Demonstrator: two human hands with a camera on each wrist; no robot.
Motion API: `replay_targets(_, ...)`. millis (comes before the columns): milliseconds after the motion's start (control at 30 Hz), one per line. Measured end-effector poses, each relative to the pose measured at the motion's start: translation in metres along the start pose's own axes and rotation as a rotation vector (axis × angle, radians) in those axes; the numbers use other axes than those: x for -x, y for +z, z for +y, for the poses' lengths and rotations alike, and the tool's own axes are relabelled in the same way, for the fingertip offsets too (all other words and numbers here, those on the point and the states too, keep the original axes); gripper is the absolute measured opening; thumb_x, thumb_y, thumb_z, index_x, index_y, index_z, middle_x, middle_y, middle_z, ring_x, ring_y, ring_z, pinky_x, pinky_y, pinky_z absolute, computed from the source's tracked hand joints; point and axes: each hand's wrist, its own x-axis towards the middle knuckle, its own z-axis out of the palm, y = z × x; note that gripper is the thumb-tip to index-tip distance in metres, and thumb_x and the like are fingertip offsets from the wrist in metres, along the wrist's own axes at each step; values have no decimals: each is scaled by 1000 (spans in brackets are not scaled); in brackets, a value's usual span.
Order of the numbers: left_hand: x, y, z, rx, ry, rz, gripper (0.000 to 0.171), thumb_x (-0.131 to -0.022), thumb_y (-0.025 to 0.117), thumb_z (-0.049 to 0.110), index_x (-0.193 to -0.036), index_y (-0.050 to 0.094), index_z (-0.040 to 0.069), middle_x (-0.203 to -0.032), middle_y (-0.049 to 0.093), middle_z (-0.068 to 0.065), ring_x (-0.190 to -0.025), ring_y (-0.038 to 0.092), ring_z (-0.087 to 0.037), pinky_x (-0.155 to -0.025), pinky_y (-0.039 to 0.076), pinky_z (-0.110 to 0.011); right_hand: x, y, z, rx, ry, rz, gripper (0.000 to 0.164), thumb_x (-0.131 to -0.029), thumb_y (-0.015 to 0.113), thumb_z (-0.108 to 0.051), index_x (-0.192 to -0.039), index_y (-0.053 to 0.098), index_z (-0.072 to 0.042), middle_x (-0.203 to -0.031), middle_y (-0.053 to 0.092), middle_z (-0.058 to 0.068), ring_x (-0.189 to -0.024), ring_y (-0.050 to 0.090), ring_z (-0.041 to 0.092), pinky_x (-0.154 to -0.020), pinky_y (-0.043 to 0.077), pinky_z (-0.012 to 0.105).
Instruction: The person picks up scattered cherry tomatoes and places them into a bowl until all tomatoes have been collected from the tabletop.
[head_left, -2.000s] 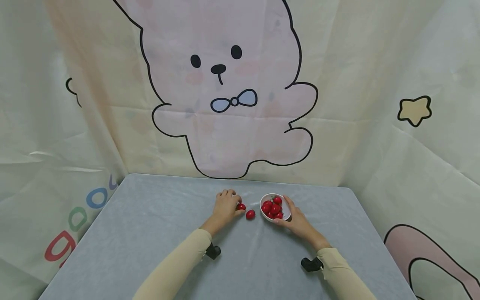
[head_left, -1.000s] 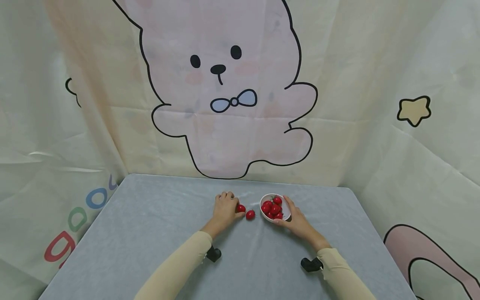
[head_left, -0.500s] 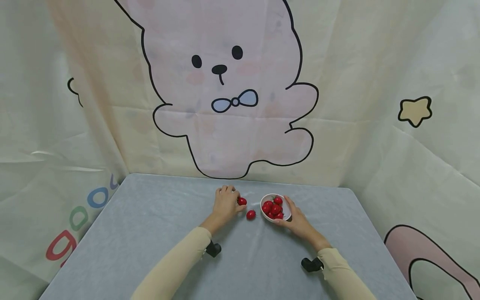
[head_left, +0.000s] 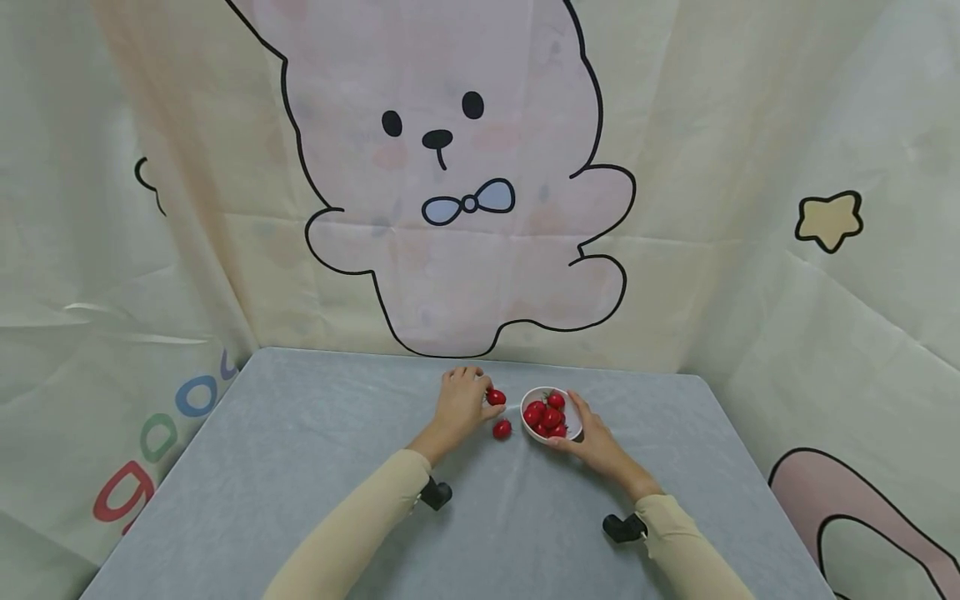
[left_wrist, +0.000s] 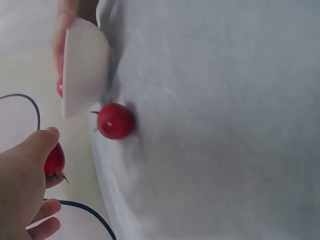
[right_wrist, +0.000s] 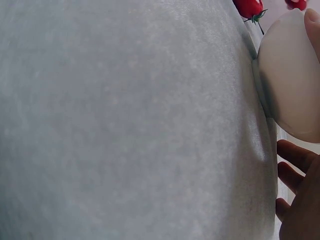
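My left hand (head_left: 461,402) pinches a cherry tomato (head_left: 496,397) between thumb and fingers, held up off the table to the left of the bowl. In the left wrist view the held tomato (left_wrist: 55,161) shows its green stem end beside my thumb. A second tomato (head_left: 502,429) lies on the cloth between that hand and a white bowl (head_left: 573,423). Several red tomatoes (head_left: 551,417) with some green stems fill part of the bowl. My right hand (head_left: 600,446) grips the bowl's right side, thumb at the near rim and fingers at the far rim.
A grey-blue cloth covers the table (head_left: 300,467). Behind it hangs a pale curtain (head_left: 697,292) with a cartoon bear print, and more printed cloth flanks both sides. Black camera mounts (head_left: 624,529) sit at each wrist.
My left hand has lifted one tomato from the cloth and carried it away from me, then right toward the bowl. The right hand, bowl and second tomato have stayed put.
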Motion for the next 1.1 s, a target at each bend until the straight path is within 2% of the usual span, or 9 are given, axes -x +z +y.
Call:
replay_targets(333, -16, -8, 29, -35, 80, -17, 38, -82, 73, 56, -99, 72, 22, -124, 62, -3, -121, 53, -24, -105, 42, -48, -1, -1, 1, 4, -34, 14, 108, -80, 75, -57, -159, 12, -18, -160, 30, 19, -143, 35, 44, -111, 31, 68)
replay_targets(600, -23, -10, 51, -58, 153, -33, 42, -83, 70, 59, -104, 73, 23, -127, 61, -1, -122, 53, -23, -105, 43, -46, -1, 0, 0, -10, -29, 3, 108, -80, 75, -57, -159, 11, -19, -163, 24, 17, -144, 33, 44, -110, 33, 68)
replay_targets(833, -30, -7, 68, -90, 218, -18, 43, -83, 70, 60, -106, 73, 24, -125, 63, 0, -120, 55, -20, -104, 45, -46, 1, 0, -1, -23, -40, 9, 107, -81, 74, -56, -159, 12, -19, -161, 28, 19, -143, 34, 44, -110, 33, 67)
replay_targets(1100, -33, 0, 79, -119, 236, -56, 46, -84, 65, 64, -111, 71, 27, -129, 60, 2, -121, 54, -18, -104, 45, -44, 2, -1, -1, -32, -41, 10, 108, -81, 74, -57, -159, 12, -18, -160, 30, 16, -141, 36, 41, -109, 35, 65)
